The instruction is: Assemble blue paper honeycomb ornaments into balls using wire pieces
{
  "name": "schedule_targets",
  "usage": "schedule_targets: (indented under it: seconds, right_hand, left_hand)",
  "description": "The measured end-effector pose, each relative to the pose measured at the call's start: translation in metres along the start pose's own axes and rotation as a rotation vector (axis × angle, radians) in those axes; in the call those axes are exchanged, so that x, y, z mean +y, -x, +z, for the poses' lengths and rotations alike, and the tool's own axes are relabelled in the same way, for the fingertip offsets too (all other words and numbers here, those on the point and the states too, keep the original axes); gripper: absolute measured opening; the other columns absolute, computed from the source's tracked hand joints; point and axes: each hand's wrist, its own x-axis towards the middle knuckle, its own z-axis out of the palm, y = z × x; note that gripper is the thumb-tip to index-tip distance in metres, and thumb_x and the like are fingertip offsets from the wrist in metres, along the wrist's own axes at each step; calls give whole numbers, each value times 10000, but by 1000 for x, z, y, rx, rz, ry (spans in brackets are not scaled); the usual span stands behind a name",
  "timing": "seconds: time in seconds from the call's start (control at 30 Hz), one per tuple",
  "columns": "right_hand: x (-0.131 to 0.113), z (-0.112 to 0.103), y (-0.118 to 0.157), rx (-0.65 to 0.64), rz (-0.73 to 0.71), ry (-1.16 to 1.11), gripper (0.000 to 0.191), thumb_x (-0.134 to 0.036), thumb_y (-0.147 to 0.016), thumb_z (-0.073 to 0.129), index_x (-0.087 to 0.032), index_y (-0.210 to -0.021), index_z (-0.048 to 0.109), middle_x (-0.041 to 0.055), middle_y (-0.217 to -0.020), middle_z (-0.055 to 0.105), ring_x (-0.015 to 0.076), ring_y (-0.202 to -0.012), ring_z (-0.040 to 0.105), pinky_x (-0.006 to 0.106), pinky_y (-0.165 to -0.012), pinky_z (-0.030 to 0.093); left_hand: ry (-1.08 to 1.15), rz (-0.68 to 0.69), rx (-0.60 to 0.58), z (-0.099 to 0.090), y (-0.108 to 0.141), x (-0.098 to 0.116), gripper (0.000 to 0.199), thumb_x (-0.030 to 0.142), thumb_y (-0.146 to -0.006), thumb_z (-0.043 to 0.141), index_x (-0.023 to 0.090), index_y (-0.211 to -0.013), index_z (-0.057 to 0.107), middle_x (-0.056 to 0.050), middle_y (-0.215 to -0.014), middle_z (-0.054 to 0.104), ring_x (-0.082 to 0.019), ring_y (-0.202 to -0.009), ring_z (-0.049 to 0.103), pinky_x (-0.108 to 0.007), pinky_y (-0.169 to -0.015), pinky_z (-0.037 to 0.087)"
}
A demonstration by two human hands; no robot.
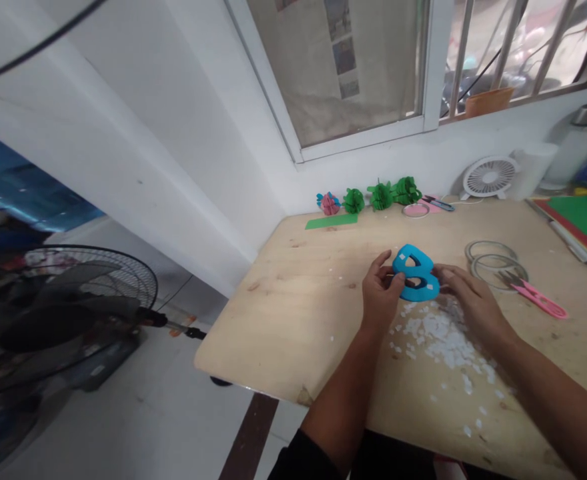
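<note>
A blue piece shaped like a figure eight (pixel 426 272), with two openings and small white squares on it, is held above the wooden table (pixel 283 313). My left hand (pixel 382 288) grips its left side, thumb in front and fingers behind. At its right edge is my right hand (pixel 466 293), its fingers closed on that side. Many small white paper bits (pixel 443 335) lie scattered on the table beneath and in front of the hands. Pink-handled scissors (pixel 541 299) and metal rings (pixel 491 257) rest right of my right hand.
Along the wall stand green paper figures (pixel 381 195), a pink and blue one (pixel 329 204) and a small white fan (pixel 489 177). A green strip (pixel 331 221) lies before them. Coloured sheets (pixel 586 217) are at the far right; a black floor fan (pixel 68 313) stands left of the table.
</note>
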Motion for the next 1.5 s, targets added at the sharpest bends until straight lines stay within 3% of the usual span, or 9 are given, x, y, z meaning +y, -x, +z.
schedule_targets:
  seconds: [0.13,0.27,0.43,0.77,1.1,1.2,1.3,1.4,1.5]
  right_hand:
    - [-6,4,2,-196,86,-170,404,-606,-782,689,-227,-890,779,79,-989,776,271,-928,703,408,-843,556]
    - [-11,9,6,-300,147,-171,432,-622,-683,776,-214,-828,775,84,-860,768,252,-802,694,385,-772,559]
    - [-8,8,4,-288,132,-57,488,-697,-632,772,-225,-753,762,41,-679,700,206,-662,623,322,-616,514]
    - [-4,13,4,-141,-103,165,426,-662,-727,686,-242,-751,753,40,-705,711,219,-657,604,330,-596,489]
    - [-4,11,5,-255,128,-64,497,-709,-679,725,-220,-767,733,43,-762,711,177,-682,607,305,-639,496]
    - [-1,11,4,-246,174,-120,479,-690,-646,760,-231,-779,728,45,-782,728,185,-692,628,312,-647,508]
    - [3,12,3,-213,178,-175,430,-625,-655,788,-234,-824,724,37,-798,739,180,-698,643,313,-666,518]
    - [6,13,3,-151,186,-267,409,-562,-637,825,-230,-848,710,19,-783,732,157,-675,633,295,-657,515]
    - [7,13,2,-101,205,-322,403,-545,-642,828,-233,-857,692,14,-760,723,161,-679,636,297,-650,522]
  left_hand:
    - [-3,12,-6,0,0,1,656,377,-738,770,170,-1322,554,-19,-882,694,-167,-721,720,-274,-704,558]
    - [-41,18,-9,-1,0,0,607,359,-753,748,188,-1308,570,-5,-862,675,-140,-717,675,-261,-700,545]
    - [-91,32,-28,-1,-2,-3,564,309,-763,726,192,-1296,584,8,-846,647,-108,-698,619,-233,-681,510]
    - [-139,43,-32,-1,0,-3,552,322,-807,705,198,-1328,570,-22,-923,677,-125,-743,641,-249,-715,519]
    - [-282,103,-94,-8,-3,-7,520,332,-880,632,216,-1378,536,-67,-1057,719,-150,-826,668,-286,-782,539]
    - [-465,240,-57,-8,0,-6,493,325,-891,617,212,-1366,547,-103,-1157,705,-212,-1003,671,-364,-883,536]
    - [-720,531,38,-4,5,-3,363,313,-890,618,201,-1235,621,-134,-1278,651,-274,-1232,575,-472,-1045,470]
    - [-879,767,70,2,12,-1,201,282,-901,609,199,-1076,665,-126,-1199,667,-281,-1279,528,-501,-1115,416]
    - [-938,867,165,7,18,-2,190,270,-905,611,185,-1066,665,-143,-1196,651,-292,-1306,489,-503,-1120,406]
